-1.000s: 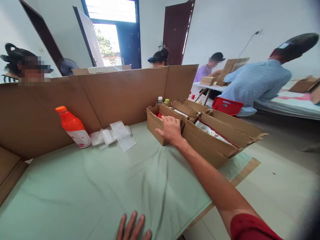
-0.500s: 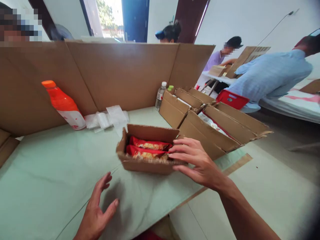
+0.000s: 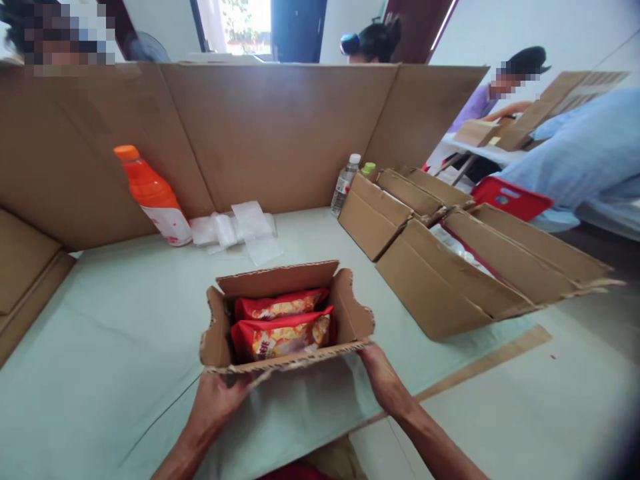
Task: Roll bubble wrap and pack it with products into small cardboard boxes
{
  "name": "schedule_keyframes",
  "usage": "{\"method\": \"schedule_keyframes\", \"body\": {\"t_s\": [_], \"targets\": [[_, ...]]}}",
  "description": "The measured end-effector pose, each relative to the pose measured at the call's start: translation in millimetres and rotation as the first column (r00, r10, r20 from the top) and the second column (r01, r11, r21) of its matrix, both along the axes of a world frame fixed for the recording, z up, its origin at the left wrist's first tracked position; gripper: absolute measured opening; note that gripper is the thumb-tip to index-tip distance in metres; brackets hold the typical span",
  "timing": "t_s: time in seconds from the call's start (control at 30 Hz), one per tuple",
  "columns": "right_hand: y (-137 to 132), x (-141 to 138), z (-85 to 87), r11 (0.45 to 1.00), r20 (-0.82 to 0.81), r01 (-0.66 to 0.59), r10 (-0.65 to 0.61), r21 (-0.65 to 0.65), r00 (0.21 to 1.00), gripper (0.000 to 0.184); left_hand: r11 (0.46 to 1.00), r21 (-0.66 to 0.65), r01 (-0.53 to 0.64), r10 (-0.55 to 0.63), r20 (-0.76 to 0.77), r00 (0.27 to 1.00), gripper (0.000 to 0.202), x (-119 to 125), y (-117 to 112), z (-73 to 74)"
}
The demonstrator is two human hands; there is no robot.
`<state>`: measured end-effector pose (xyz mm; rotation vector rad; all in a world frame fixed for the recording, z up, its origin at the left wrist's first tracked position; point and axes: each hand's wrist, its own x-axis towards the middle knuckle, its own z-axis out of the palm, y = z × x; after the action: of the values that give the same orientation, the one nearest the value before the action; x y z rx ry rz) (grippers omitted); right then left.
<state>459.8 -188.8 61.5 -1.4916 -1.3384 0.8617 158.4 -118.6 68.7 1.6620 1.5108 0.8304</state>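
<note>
Near six o'clock in our view, a cardboard box (image 3: 353,310) is held between our two hands, with two red packets (image 3: 293,335) inside, one behind the other. Our left hand (image 3: 217,398) grips the near corner at the box's seven o'clock, thumb along the near wall; our right hand (image 3: 383,375) holds the near corner at four, most of its fingers hidden. We cannot tell whether the base touches the green cloth (image 3: 125,320). Outward from the box, we see translucent wrap (image 3: 225,230) at eleven, an orange bottle (image 3: 155,193) at ten, a clear bottle (image 3: 344,187) at one.
</note>
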Motion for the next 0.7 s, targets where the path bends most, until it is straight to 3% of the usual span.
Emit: {"method": "schedule_keyframes", "body": {"t_s": [0.1,0.17,0.3,0.4,0.47,0.57,0.63,0.7], "targets": [[48.3,-30.9,13.5,0.985,-0.079,-0.171,0.174,0.037,0.982,0.063,0.988,-0.046,-0.151,0.150,-0.010,0.989,0.041,-38.0,25.1,3.1],[87.4,-56.3,13.8,0.970,-0.114,-0.236,0.241,0.056,0.964,0.068,0.966,-0.039,-0.257,0.258,0.024,0.966,0.043,-64.3,46.2,3.7],[154.0,-103.2,-4.5,0.946,-0.195,-0.319,0.326,0.067,0.925,0.074,0.897,0.000,-0.441,0.436,0.159,0.886,0.054,-96.1,82.6,-8.0],[177.7,-107.3,-17.1,0.916,-0.156,-0.396,0.400,0.061,0.903,0.066,0.842,0.009,-0.540,0.517,0.271,0.812,0.058,-100.7,92.4,-28.1],[186.2,-89.3,-20.9,0.918,0.010,-0.392,0.392,0.057,0.920,0.053,0.833,-0.007,-0.554,0.528,0.313,0.789,0.057,-99.5,91.7,-39.9],[206.7,-47.7,-20.2,0.944,0.392,-0.307,0.239,0.120,0.888,0.039,0.840,-0.041,-0.542,0.525,0.319,0.789,0.051,-97.2,88.5,-47.7],[229.4,-26.6,-17.5,0.934,0.620,-0.314,0.146,0.172,0.771,0.042,0.845,-0.047,-0.532,0.514,0.339,0.788,0.048,-97.4,87.4,-49.3],[254.4,-18.6,-15.3,0.917,0.794,-0.367,0.106,0.154,0.598,0.047,0.845,-0.057,-0.531,0.516,0.343,0.785,0.044,-100.2,86.1,-53.4]]}}
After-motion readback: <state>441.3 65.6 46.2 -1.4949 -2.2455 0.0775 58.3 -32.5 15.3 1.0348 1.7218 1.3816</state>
